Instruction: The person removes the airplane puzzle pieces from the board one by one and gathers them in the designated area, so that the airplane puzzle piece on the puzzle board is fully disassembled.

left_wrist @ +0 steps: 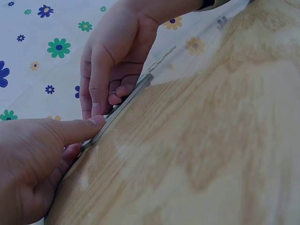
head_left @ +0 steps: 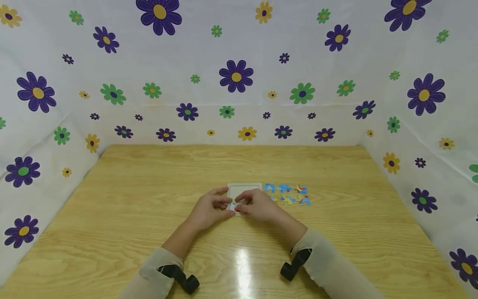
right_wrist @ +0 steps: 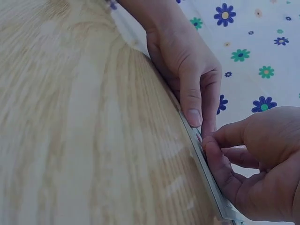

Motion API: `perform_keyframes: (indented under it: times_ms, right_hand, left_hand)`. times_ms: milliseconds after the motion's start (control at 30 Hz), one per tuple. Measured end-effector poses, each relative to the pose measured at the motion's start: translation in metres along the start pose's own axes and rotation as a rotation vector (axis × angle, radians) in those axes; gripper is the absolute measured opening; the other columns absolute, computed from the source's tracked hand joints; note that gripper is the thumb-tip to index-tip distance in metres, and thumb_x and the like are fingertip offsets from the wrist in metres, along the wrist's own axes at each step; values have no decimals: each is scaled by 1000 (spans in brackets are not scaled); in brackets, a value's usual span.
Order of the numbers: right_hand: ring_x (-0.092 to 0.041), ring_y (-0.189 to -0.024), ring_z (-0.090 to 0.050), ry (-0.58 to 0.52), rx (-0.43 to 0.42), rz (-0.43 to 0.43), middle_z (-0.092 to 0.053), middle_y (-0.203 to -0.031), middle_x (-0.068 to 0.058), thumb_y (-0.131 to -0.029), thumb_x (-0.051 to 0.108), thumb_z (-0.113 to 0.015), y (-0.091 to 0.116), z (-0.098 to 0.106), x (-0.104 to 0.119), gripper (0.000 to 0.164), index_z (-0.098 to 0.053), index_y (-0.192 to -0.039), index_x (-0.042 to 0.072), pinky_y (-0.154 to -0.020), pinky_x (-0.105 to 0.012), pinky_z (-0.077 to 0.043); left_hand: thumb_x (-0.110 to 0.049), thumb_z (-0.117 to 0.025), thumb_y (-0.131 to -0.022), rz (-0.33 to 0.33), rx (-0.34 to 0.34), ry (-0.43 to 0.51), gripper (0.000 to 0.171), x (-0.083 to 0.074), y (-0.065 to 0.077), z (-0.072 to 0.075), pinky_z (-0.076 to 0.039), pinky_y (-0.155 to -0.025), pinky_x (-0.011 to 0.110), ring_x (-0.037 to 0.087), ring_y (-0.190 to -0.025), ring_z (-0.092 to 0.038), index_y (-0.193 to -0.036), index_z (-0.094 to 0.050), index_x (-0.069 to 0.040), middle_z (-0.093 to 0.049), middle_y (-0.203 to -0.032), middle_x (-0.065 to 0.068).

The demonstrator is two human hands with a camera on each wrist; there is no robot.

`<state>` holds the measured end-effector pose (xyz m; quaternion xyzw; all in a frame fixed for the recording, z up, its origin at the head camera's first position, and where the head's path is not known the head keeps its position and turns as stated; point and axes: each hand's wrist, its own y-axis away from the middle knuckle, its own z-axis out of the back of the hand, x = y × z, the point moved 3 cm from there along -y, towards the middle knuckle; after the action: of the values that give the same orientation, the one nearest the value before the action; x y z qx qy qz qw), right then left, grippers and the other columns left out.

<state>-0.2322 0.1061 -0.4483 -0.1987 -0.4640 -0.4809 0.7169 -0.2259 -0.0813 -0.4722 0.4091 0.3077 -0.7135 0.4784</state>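
Note:
A pale, shallow jigsaw puzzle tray (head_left: 244,184) lies flat on the table between both hands. My left hand (head_left: 209,209) grips it at its left side, the thumb along the near edge and the fingers by the left rim. Over the lower left part of the tray, my right hand (head_left: 261,205) pinches a small puzzle piece (head_left: 237,209) with thumb and index finger; the fingertips mostly hide it. From the left wrist view, the left thumb (left_wrist: 82,129) presses on the thin tray edge (left_wrist: 124,104).
Several blue, yellow and red puzzle pieces (head_left: 300,189) lie in two rows just right of the tray, partly behind the right hand. The wooden table (head_left: 149,178) ends at a white flower-print cloth (head_left: 239,50) at the back and both sides.

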Motion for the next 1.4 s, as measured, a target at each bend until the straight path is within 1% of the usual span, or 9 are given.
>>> perform_keyframes:
  times_ms: [133,367,467,567,700,800,1000,1200,1400]
  right_hand:
    - [-10,-70,-64,24,7,-24,-69,-84,-5,-95,9,-67,-2,-2,5,22,-68,-115,0,-64,-24,-54]
    - [-12,-66,-61,184,9,-36,-68,-82,-1,-94,17,-70,-2,-3,16,27,-69,-120,10,-60,-26,-49]
    - [-13,-65,-61,185,6,-47,-67,-81,-1,-94,17,-70,-3,-4,16,26,-69,-119,11,-59,-26,-49]
    - [-13,-67,-64,85,12,-67,-68,-82,-4,-95,14,-69,-5,-4,12,23,-68,-117,9,-62,-26,-54]
    - [-14,-69,-68,-135,2,-106,-72,-87,-11,-96,9,-66,-8,-2,6,18,-64,-112,3,-66,-27,-59]
    - [-15,-69,-69,-220,-32,-143,-73,-90,-13,-96,8,-65,-7,3,2,15,-65,-108,0,-66,-28,-60]
    - [-16,-74,-71,-245,-85,-218,-71,-94,-12,-93,9,-70,1,15,-3,15,-68,-104,0,-70,-29,-61]
    - [-18,-84,-73,-277,-74,-158,-71,-106,-18,-95,7,-66,12,27,-7,26,-68,-120,-1,-79,-32,-61]
    - [-20,-91,-74,-334,-64,-154,-66,-108,-17,-97,6,-63,28,37,-17,27,-65,-122,-4,-84,-32,-60]
  left_hand:
    - [-21,-85,-81,7,-8,9,41,2,1,0,-55,-84,21,14,-99,-62,-116,-74,-4,-48,-152,6]
    - [-16,-86,-79,35,-25,57,46,2,4,2,-55,-88,23,17,-102,-62,-121,-71,-1,-48,-152,6]
    - [-16,-85,-80,37,-18,61,49,2,4,2,-55,-90,24,17,-102,-62,-123,-70,0,-47,-153,7]
    - [-16,-85,-80,43,-15,64,50,1,4,1,-55,-89,23,17,-102,-62,-124,-69,0,-48,-153,7]
    - [-15,-86,-79,35,-20,66,51,0,4,1,-55,-88,23,17,-101,-62,-125,-69,0,-49,-151,7]
    - [-16,-86,-79,33,-26,60,49,0,4,0,-55,-88,23,16,-101,-62,-123,-70,0,-50,-151,7]
    - [-14,-87,-77,54,-31,52,48,0,3,-1,-54,-87,20,14,-99,-62,-120,-71,-1,-50,-151,5]
    - [-14,-87,-77,44,-39,25,46,0,-1,-1,-53,-84,20,13,-96,-61,-119,-72,-2,-51,-150,5]
    - [-14,-87,-78,47,-28,5,44,-1,-1,-1,-53,-83,20,11,-95,-60,-118,-73,-2,-51,-150,5]
